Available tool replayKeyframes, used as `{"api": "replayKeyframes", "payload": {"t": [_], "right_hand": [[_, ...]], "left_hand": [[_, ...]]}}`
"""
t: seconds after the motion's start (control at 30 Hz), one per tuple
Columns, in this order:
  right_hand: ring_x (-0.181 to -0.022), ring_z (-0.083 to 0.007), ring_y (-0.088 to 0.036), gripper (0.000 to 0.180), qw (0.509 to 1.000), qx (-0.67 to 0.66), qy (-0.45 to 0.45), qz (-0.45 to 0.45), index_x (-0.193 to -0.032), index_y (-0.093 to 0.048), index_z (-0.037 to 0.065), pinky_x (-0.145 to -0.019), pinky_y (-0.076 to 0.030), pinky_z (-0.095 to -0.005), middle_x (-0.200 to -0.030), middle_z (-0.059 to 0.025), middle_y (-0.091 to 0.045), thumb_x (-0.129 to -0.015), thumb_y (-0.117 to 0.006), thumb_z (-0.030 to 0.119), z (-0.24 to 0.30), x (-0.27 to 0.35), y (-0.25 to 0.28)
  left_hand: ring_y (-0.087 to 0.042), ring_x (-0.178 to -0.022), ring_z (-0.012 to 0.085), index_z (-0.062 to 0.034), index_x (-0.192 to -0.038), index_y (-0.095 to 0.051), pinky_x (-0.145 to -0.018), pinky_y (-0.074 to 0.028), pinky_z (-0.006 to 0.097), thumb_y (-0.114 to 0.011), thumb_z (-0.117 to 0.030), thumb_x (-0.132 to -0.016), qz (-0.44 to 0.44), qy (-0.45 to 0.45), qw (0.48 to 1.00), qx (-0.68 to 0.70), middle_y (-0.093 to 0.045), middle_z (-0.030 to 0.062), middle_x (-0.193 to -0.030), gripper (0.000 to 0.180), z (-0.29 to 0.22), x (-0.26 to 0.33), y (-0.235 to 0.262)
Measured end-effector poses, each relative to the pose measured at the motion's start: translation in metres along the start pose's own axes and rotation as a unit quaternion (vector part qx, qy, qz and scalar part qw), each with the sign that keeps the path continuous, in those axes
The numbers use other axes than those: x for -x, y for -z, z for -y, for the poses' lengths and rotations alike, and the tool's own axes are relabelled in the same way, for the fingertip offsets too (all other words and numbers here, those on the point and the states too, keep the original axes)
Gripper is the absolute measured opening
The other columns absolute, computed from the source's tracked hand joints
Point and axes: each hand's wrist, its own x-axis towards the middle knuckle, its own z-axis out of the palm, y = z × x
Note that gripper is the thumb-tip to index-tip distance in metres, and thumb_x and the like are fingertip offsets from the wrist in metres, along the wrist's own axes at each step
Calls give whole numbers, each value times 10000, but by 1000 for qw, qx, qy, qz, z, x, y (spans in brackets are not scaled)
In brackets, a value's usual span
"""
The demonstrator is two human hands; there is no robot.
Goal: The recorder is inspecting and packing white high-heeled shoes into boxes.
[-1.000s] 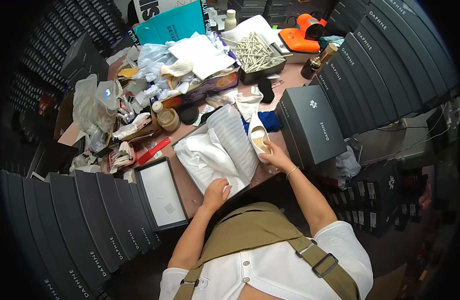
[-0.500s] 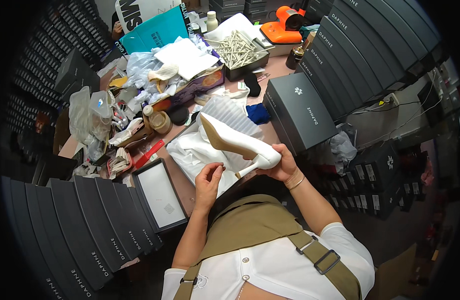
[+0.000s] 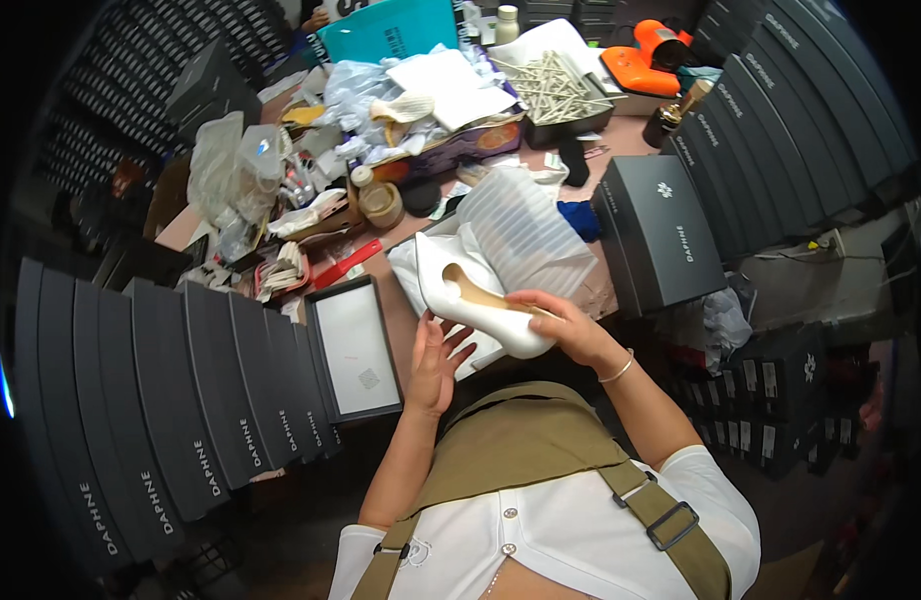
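Observation:
A white pointed high-heeled shoe [image 3: 493,325] lies across the space before me, its opening and tan insole facing up. My right hand [image 3: 578,335] is closed around its heel end. Under the toe end, my left hand [image 3: 438,366] has its fingers apart; its thumb and fingertips come close to the shoe, and I cannot tell if they touch it. The heel spike is hidden from view. Below the shoe sits a shoebox with white tissue paper [image 3: 405,265] inside. A translucent ribbed plastic sheet [image 3: 529,228] lies over its far side.
A dark box lid [image 3: 355,345] with a white inside lies left of my hands, beside stacked dark shoeboxes [image 3: 186,400]. A closed shoebox [image 3: 653,230] stands to the right. Farther back are a tray of white sticks [image 3: 556,90], an orange device [image 3: 641,72] and a red-handled tool [image 3: 349,262].
My right hand has turned the shoe from sole and heel showing to its opening facing up. My left hand has opened its fingers and come near the toe. The view has shifted.

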Motion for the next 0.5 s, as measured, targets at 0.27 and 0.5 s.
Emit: {"api": "replayKeyframes", "payload": {"t": [0.27,0.5], "right_hand": [[-1221,-328,-455,801,849,457,265,-1,-1327,-457,25,-1029,-356,-397,-1322,-163,-472,-657,-837,248,20,9,-48],[-947,-275,-601,572,894,394,209,42,-1166,-565,15,-825,-459,-352,-1089,-128,-616,-696,-803,238,6,15,-47]], "left_hand": [[-533,-664,163,-70,-1284,-438,-591,-493,290,-537,-304,-933,-65,112,959,253,-527,85,-926,433,1,-11,25],[-453,-593,124,-83,-1378,-358,-517,-408,250,-481,-344,-954,91,174,936,293,-491,73,-852,513,-16,-4,23]]}}
